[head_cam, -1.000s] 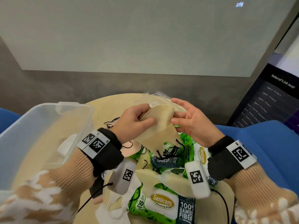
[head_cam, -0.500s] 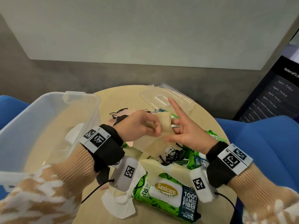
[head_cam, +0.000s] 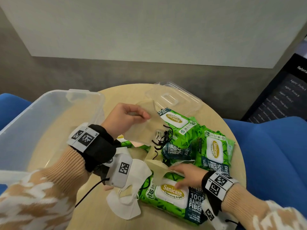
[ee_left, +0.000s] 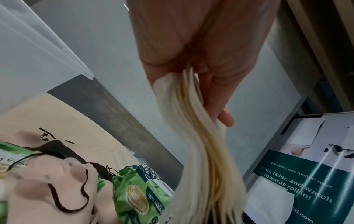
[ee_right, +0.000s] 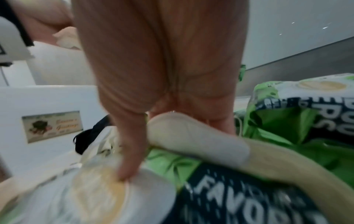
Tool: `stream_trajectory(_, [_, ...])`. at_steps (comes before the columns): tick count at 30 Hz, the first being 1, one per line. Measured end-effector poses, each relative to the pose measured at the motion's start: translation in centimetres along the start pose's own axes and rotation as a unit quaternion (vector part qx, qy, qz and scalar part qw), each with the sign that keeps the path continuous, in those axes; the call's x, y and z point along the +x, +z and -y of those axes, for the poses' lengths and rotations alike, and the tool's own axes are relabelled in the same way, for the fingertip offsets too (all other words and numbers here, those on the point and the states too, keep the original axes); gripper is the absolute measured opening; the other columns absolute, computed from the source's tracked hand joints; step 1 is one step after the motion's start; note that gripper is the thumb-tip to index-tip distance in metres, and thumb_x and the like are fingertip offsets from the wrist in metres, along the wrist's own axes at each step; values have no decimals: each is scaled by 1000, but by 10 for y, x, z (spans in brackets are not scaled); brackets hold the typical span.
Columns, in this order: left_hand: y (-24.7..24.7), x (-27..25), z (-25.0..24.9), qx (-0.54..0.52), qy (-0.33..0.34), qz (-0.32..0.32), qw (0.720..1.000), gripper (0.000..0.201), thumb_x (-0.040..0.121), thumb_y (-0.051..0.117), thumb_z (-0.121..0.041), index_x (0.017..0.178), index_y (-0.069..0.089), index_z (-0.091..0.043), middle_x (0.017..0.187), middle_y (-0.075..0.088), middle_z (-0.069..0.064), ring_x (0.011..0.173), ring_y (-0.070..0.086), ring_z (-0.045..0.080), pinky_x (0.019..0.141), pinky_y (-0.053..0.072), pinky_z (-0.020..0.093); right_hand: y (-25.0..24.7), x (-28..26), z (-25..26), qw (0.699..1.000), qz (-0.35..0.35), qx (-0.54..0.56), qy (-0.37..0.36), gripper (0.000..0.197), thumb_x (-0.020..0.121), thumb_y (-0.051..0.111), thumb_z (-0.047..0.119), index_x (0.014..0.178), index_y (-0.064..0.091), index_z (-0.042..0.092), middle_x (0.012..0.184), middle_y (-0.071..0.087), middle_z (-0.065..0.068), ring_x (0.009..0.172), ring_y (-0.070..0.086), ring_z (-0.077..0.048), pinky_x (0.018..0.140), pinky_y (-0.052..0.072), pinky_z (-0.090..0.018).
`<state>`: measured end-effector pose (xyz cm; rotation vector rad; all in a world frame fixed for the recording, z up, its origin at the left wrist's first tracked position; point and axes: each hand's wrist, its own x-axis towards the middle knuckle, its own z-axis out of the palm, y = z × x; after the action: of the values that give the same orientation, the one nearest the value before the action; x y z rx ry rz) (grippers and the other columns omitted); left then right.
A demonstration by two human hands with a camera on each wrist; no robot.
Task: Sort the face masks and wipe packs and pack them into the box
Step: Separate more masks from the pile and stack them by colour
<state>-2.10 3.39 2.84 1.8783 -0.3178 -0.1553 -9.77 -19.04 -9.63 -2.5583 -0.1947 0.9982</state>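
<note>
left hand [head_cam: 123, 119] gripping beige masks [head_cam: 141, 131], right hand [head_cam: 187, 175] perhaps pinching another

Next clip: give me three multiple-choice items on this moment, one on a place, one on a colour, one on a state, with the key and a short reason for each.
1. Where does the clear plastic box stand?
A. at the table's left side
B. on the blue chair
C. under the wipe packs

2. What colour are the ear loops on the beige masks held up by the left hand?
A. white
B. black
C. green

3. What is the right hand doing?
A. hanging idle
B. gripping the lid
C. taking hold of a beige mask lying on a wipe pack

Key: 1 A, the box sits left of the pile; 2 B, dark loops dangle below the masks; 3 C, thumb and fingers close on the mask's edge in the right wrist view.
</note>
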Motion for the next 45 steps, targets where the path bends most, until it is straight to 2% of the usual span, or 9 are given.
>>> stream_trajectory(3, [-2,1,0,-3,12,-15,1000,19,81,66,4,72,70,-13,67,70,-13,68,61,-3,74,47,8,-11,0,1,997,-81,15,9,39,94,49,7,130,58,18,133,58,-5,117,57,-20,95,44,-22])
stream_trajectory(9, [-8,0,-4,-7,23,-46,999,19,81,65,5,71,69,-11,72,67,-4,66,58,2,67,48,10,-24,-5,21,975,-195,82,-73,43,89,46,-3,125,61,15,121,65,-7,105,60,-16,86,45,-20])
stream_trajectory(14, [-7,0,-7,-27,10,-55,998,20,80,65,7,70,67,-9,65,65,-7,60,57,1,60,47,10,-12,13,37,981,-129,22,-145,60,87,59,12,142,41,26,144,40,-4,133,38,-18,112,28,-27])
stream_trajectory(22, [-5,-1,-4,-13,0,-42,999,14,81,65,5,73,68,-7,78,67,4,69,59,6,65,49,10,5,45,43,994,-38,-38,-92,90,89,58,48,151,-5,33,161,-5,4,147,12,-18,117,18,-37])
stream_trajectory(27, [-8,-1,-2,-12,-6,-46,999,17,82,65,4,72,68,-9,79,66,7,70,59,9,64,50,12,6,52,44,997,-33,-26,-58,65,98,44,40,152,10,27,152,32,-13,137,35,-29,109,31,-33])
stream_trajectory(33, [-15,-2,-2,-20,-9,-56,998,15,83,64,4,74,68,-7,80,67,9,72,60,12,66,52,17,2,47,33,987,-127,71,-63,43,96,46,14,137,41,27,121,57,-16,90,60,-24,79,47,-26])
stream_trajectory(38, [-20,-1,-2,-14,-4,-74,997,21,84,63,4,72,69,-12,78,67,6,65,61,6,62,52,15,-25,14,33,941,-217,239,-101,35,98,47,12,129,48,29,117,59,-1,91,65,-25,74,54,-25])
stream_trajectory(41, [-21,1,-2,-7,0,-97,995,24,87,60,1,74,71,-17,84,69,3,70,61,7,66,53,17,-49,-7,37,895,-267,331,-138,29,97,50,12,116,50,33,106,58,16,88,59,0,75,48,-10])
stream_trajectory(45, [-19,1,-8,17,14,-88,996,28,91,56,-1,85,73,-22,96,69,-9,79,60,-2,76,51,15,-70,-26,42,833,-308,421,-185,28,94,55,10,106,54,35,103,67,7,85,65,-2,76,51,-15])
